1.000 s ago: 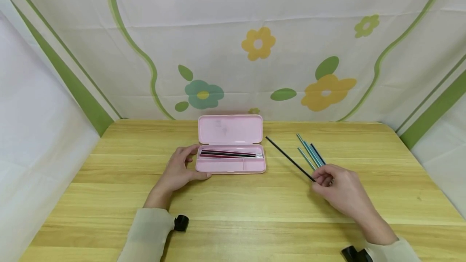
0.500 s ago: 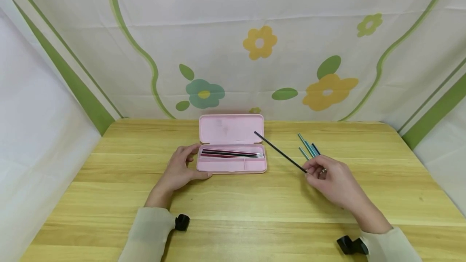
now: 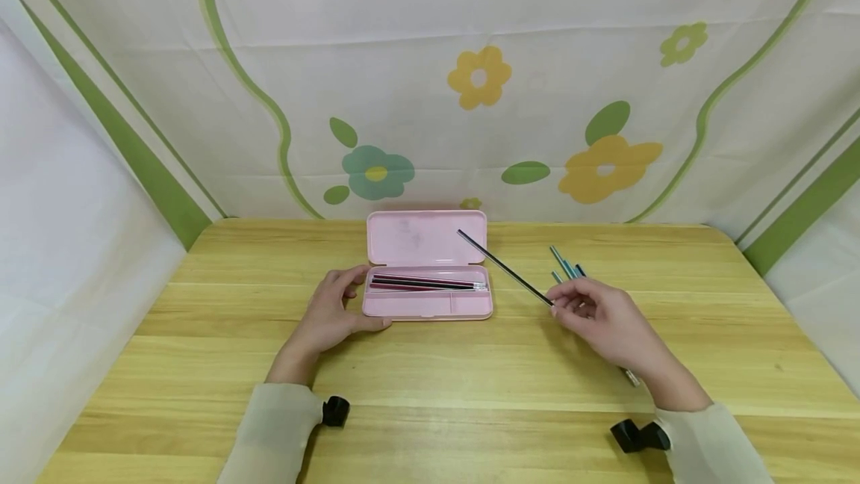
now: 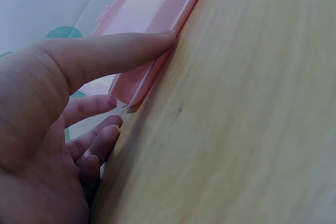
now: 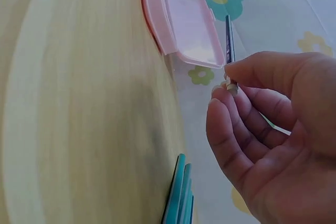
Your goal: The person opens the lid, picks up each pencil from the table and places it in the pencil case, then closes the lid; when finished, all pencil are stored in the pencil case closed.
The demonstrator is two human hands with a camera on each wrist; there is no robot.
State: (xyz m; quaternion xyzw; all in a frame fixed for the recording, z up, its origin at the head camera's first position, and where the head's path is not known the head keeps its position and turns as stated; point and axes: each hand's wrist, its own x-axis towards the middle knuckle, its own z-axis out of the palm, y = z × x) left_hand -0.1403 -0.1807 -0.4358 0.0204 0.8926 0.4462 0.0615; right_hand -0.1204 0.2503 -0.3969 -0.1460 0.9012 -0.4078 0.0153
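Closest are two pale sleeves point(image 3: 269, 432), each with a small black thing point(image 3: 641, 436) at the wrist. Next, the right hand point(image 3: 605, 320) pinches a dark pencil point(image 3: 506, 268) near one end with its thumb and fingers point(image 5: 223, 135). This hand is farther left and a bit farther up than a second ago, and the pencil goes with it. Under the right wrist, a light end point(image 3: 630, 376) of something peeks out.

The left hand point(image 3: 329, 318) stays in the same place. It holds the left end of the pink pencil case point(image 3: 406, 305), thumb on the front edge, and that seems to keep it steady. The case sits on the wood surface point(image 3: 430, 394), with red and dark pencils point(image 3: 416, 284) in its long back part.

Blue-green pencils point(image 3: 558, 255) lie to the right, partly hidden by the right hand. The dark pencil is now apart from them and seems closer to joining the ones in the case, but it is not in yet. Its tip shows in front of the raised lid point(image 3: 426, 237); one cannot tell how near. Behind hangs a flowery cloth point(image 3: 403, 6).
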